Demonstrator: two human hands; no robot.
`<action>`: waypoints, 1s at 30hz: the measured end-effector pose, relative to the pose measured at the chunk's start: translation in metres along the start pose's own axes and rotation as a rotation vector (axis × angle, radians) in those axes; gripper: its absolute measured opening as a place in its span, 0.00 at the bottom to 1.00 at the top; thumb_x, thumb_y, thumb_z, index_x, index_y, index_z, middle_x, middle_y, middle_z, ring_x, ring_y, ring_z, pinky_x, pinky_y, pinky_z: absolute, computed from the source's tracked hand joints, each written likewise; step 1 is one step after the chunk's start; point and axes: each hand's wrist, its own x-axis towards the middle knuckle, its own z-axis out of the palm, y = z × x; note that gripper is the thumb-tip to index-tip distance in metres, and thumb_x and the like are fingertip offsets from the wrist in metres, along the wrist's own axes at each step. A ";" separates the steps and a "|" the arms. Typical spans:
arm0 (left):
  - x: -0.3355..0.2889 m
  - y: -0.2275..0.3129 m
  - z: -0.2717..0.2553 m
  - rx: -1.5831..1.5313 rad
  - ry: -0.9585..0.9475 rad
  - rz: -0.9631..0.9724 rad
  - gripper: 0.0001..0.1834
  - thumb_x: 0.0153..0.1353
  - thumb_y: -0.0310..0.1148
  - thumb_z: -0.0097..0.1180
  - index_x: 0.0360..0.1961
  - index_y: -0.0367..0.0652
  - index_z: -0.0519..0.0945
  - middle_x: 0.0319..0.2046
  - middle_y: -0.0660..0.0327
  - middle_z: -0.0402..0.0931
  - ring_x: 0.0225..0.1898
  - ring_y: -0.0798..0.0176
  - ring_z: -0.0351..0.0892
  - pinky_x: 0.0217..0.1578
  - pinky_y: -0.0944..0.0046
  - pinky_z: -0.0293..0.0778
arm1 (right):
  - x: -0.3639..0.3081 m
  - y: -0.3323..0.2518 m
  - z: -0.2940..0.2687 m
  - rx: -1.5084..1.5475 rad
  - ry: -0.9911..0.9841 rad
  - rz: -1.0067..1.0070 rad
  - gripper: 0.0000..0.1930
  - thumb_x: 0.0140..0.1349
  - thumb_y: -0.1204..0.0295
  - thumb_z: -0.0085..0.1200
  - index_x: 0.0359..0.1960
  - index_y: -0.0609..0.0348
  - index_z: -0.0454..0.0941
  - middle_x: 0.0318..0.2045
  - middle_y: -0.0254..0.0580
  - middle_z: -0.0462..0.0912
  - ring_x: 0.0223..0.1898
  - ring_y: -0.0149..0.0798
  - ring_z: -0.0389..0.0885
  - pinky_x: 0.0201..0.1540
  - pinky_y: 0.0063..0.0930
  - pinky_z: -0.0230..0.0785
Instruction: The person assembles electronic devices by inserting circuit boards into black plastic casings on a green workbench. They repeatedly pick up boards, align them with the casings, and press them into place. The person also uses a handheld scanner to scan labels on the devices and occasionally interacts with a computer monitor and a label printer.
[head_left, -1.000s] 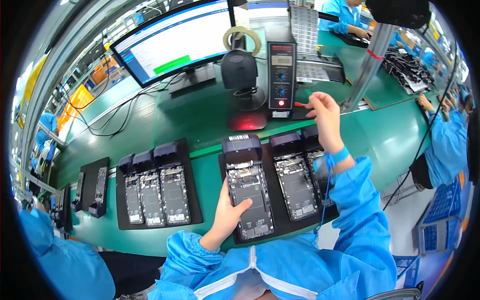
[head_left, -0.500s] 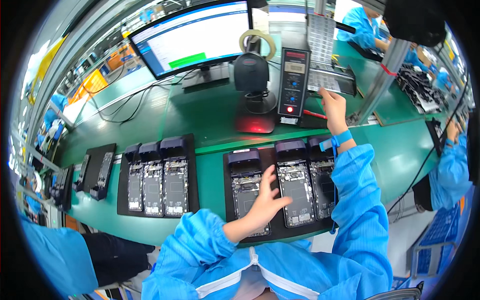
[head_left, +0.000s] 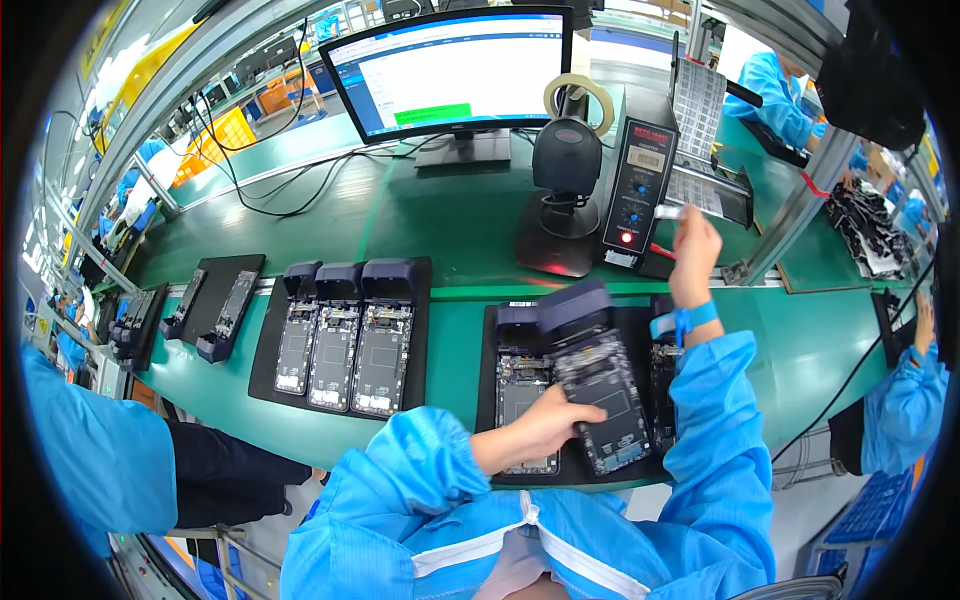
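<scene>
My left hand [head_left: 548,428] is closed on the lower left edge of an opened handheld device [head_left: 603,385], which has a bare circuit board and a dark flipped-up top piece. This device is tilted and raised over the black mat [head_left: 488,400]. A similar device [head_left: 522,385] lies to its left, and another [head_left: 663,365] on its right is partly hidden by my right sleeve. Beside the label dispenser [head_left: 640,180], my right hand [head_left: 697,245] pinches a small white label [head_left: 668,212]. A blue wrist strap [head_left: 684,322] circles my right wrist.
A second black mat [head_left: 420,330] at left carries three more opened devices. Behind stand a scanner on its stand [head_left: 566,165], a roll of tape [head_left: 607,100] and a monitor [head_left: 450,70]. A metal post [head_left: 795,205] rises at right. Co-workers in blue are at both sides.
My left hand went from hovering with spread fingers to gripping the middle device, which is now lifted and tilted. A white label now shows in my right hand's fingers. The view has shifted.
</scene>
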 end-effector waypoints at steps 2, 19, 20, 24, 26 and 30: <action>-0.017 0.012 -0.014 -0.123 -0.066 0.112 0.20 0.48 0.18 0.53 0.45 0.38 0.70 0.41 0.58 0.73 0.43 0.60 0.73 0.43 0.58 0.70 | -0.032 0.003 0.024 -0.106 -0.116 0.034 0.14 0.54 0.65 0.49 0.15 0.60 0.72 0.11 0.27 0.65 0.14 0.21 0.59 0.16 0.18 0.48; 0.074 0.142 -0.058 -0.460 0.298 0.641 0.10 0.55 0.25 0.47 0.38 0.32 0.69 0.39 0.55 0.70 0.42 0.59 0.69 0.50 0.60 0.65 | -0.067 -0.033 0.023 0.239 -0.106 0.078 0.14 0.57 0.69 0.46 0.13 0.54 0.64 0.11 0.26 0.61 0.12 0.20 0.53 0.15 0.17 0.42; 0.074 0.143 -0.060 -0.464 0.298 0.644 0.10 0.55 0.25 0.47 0.38 0.32 0.69 0.39 0.55 0.70 0.42 0.59 0.69 0.49 0.60 0.65 | -0.067 -0.034 0.022 0.244 -0.129 0.052 0.15 0.58 0.69 0.46 0.13 0.54 0.64 0.11 0.26 0.61 0.12 0.20 0.53 0.15 0.17 0.42; 0.065 0.143 -0.057 -0.467 0.337 0.634 0.10 0.55 0.26 0.48 0.38 0.34 0.70 0.38 0.56 0.71 0.42 0.60 0.69 0.49 0.60 0.65 | -0.072 -0.037 0.025 0.186 -0.200 0.007 0.14 0.57 0.69 0.45 0.14 0.56 0.66 0.12 0.25 0.62 0.14 0.19 0.53 0.17 0.16 0.43; 0.055 0.143 -0.050 -0.464 0.374 0.636 0.10 0.55 0.26 0.48 0.38 0.34 0.70 0.38 0.56 0.71 0.42 0.60 0.69 0.49 0.60 0.65 | -0.076 -0.039 0.027 0.137 -0.223 -0.031 0.13 0.57 0.70 0.45 0.15 0.56 0.66 0.13 0.25 0.62 0.15 0.19 0.53 0.18 0.16 0.43; 0.023 0.124 -0.037 -0.227 0.262 0.725 0.13 0.54 0.24 0.49 0.42 0.34 0.70 0.40 0.56 0.72 0.43 0.61 0.72 0.47 0.60 0.67 | -0.100 -0.064 0.037 0.051 -0.543 -0.067 0.04 0.51 0.77 0.48 0.22 0.61 0.67 0.28 0.32 0.67 0.25 0.21 0.64 0.28 0.14 0.59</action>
